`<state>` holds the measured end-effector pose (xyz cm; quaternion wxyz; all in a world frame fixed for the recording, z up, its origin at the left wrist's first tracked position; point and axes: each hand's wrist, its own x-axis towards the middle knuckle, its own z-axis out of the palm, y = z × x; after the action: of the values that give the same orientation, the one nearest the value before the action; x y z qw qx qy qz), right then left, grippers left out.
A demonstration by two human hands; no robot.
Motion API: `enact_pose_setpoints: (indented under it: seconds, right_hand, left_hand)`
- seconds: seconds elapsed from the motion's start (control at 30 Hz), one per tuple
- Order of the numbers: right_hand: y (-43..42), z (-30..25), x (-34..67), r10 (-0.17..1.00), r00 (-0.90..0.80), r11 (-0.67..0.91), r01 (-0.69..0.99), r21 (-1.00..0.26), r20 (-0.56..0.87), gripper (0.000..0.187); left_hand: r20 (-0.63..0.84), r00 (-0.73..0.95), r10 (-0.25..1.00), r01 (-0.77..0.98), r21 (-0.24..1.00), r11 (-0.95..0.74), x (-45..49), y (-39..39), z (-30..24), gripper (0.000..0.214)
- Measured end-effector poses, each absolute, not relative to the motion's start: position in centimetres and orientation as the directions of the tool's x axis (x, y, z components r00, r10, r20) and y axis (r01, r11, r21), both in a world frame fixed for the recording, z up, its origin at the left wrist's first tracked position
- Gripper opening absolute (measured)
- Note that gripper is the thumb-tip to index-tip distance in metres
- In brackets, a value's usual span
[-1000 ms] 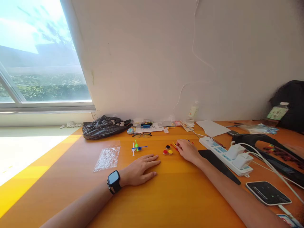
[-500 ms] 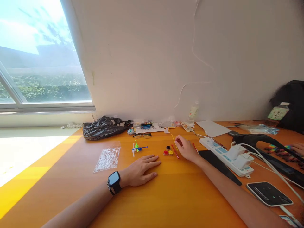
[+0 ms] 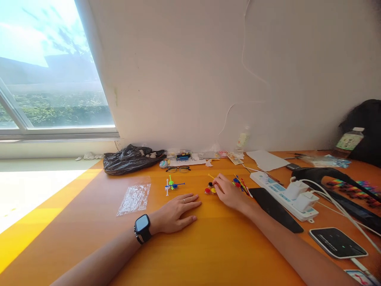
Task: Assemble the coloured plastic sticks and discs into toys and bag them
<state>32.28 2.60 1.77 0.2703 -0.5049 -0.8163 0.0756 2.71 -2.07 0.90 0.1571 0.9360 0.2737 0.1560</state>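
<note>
My left hand lies flat on the orange table, fingers spread, a smartwatch on the wrist. My right hand is further out, fingers pinched on a thin yellow stick that pokes out to the left above the small round caps in red, yellow and black. A small assembly of blue, green and white sticks stands left of the caps. A bundle of coloured sticks lies just right of my right hand.
A clear plastic bag lies to the left. A black bag, glasses and clutter line the wall. A white power strip, a phone and cables sit on the right.
My right hand has picked up a yellow stick from the pile on its right and moved left to the round caps. The left hand has stayed put.
</note>
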Motion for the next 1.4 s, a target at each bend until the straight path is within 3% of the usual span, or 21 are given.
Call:
enact_pose_setpoints:
  seconds: [0.2,0.43,0.57,0.67,0.8,0.93,1.07,1.2,1.4]
  right_hand:
    - [2.0,1.8,32.3,0.885,-0.377,0.446,0.855,-0.266,0.274,0.009]
    - [1.3,2.2,31.1,0.794,-0.389,0.556,0.776,-0.298,0.467,0.016]
    - [0.8,1.5,29.4,0.714,-0.563,0.664,0.733,-0.148,0.416,0.013]
    - [1.2,1.2,29.2,0.730,-0.566,0.633,0.771,-0.068,0.382,0.012]
    - [2.4,1.0,30.6,0.780,-0.467,0.547,0.832,-0.091,0.417,0.009]
    - [2.8,0.9,31.6,0.764,-0.431,0.559,0.813,-0.160,0.480,0.006]
    - [1.5,1.2,30.6,0.702,-0.475,0.659,0.715,-0.233,0.530,0.008]
    - [-0.5,1.8,28.7,0.615,-0.557,0.758,0.613,-0.224,0.558,0.009]
    - [-2.0,1.2,27.1,0.480,-0.670,0.850,0.516,-0.109,0.566,0.013]
  left_hand:
    - [0.203,0.800,0.564,0.464,0.387,-0.797,2.7,-2.1,1.0,0.058]
    - [0.203,0.802,0.561,0.466,0.375,-0.802,2.7,-2.1,1.0,0.058]
    - [0.203,0.809,0.551,0.459,0.367,-0.809,2.9,-2.0,0.9,0.057]
    - [0.202,0.804,0.559,0.466,0.369,-0.804,2.9,-2.0,0.9,0.057]
    - [0.184,0.800,0.572,0.482,0.371,-0.794,2.8,-2.1,1.0,0.058]
    - [0.196,0.800,0.567,0.467,0.389,-0.794,2.8,-2.1,0.9,0.057]
    - [0.262,0.721,0.641,0.447,0.531,-0.720,2.7,-2.0,0.5,0.053]
    - [0.311,0.551,0.774,0.389,0.725,-0.568,2.9,-1.6,0.3,0.046]
    - [0.270,0.628,0.730,0.279,0.797,-0.536,3.2,-1.0,0.4,0.037]
